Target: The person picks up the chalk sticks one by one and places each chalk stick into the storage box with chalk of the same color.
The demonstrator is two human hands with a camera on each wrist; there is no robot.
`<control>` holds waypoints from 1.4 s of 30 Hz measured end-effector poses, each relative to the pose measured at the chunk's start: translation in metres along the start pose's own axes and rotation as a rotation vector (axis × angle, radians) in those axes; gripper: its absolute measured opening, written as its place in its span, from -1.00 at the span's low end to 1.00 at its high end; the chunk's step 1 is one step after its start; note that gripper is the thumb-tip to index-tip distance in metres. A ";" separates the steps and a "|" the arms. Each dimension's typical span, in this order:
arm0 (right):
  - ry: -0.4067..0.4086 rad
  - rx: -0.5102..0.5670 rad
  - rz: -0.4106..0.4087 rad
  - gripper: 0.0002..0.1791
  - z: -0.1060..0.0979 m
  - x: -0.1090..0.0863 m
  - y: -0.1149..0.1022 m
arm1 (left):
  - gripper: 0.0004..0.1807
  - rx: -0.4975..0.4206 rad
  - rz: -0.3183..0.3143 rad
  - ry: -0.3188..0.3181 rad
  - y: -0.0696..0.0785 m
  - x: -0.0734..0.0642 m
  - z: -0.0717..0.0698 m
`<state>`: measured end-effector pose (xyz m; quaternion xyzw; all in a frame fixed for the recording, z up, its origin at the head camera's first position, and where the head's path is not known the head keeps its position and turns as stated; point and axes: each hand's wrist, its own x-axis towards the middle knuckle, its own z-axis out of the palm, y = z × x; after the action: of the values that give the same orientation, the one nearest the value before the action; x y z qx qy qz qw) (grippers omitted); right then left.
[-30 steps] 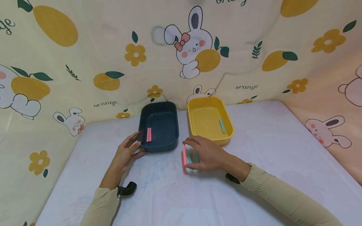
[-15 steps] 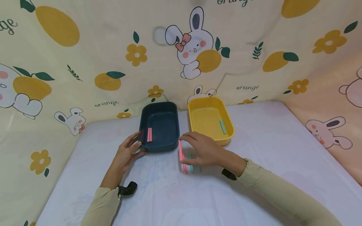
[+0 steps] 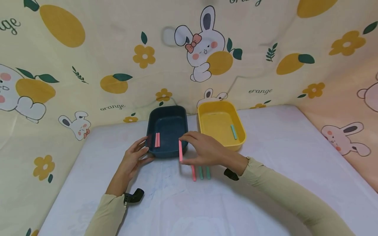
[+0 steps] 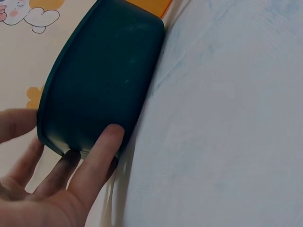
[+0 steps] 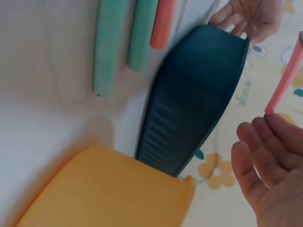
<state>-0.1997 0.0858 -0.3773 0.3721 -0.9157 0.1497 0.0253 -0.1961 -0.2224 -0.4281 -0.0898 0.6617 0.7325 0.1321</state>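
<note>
My right hand (image 3: 205, 149) pinches a pink stick of chalk (image 3: 180, 151) by its ends, between thumb and fingers, at the near right corner of the dark blue bin (image 3: 169, 123). In the right wrist view, that pink chalk (image 5: 285, 81) stands out past the fingertips. My left hand (image 3: 131, 160) holds the bin's near left corner, thumb (image 4: 110, 137) against its side and fingers around the end. Two pink chalks (image 3: 157, 140) lie side by side inside this bin. On the table below my right hand are another pink chalk (image 3: 193, 173) and two green chalks (image 3: 204, 172).
A yellow bin (image 3: 217, 121) stands right of the blue one and holds one green chalk (image 3: 233, 131). Behind both bins rises a cloth backdrop (image 3: 174, 72) printed with rabbits and oranges. White cloth (image 3: 165, 203) covers the table.
My right hand has carried the pink chalk leftward and up from beside the other chalks to the blue bin's near right corner. My left hand stays on that bin.
</note>
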 end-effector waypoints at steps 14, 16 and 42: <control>-0.070 0.019 0.050 -0.09 -0.003 0.022 0.001 | -0.36 -0.032 -0.021 -0.020 0.002 0.001 -0.002; -0.074 0.014 0.046 -0.08 -0.002 0.025 0.001 | -0.36 -0.036 -0.019 -0.017 0.002 0.000 -0.002; -0.136 0.034 0.128 -0.06 0.001 0.053 0.021 | -0.35 -0.044 -0.018 -0.017 0.003 0.000 -0.001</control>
<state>-0.2526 0.0638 -0.3758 0.3226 -0.9345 0.1408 -0.0528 -0.1969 -0.2235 -0.4257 -0.0921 0.6434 0.7465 0.1423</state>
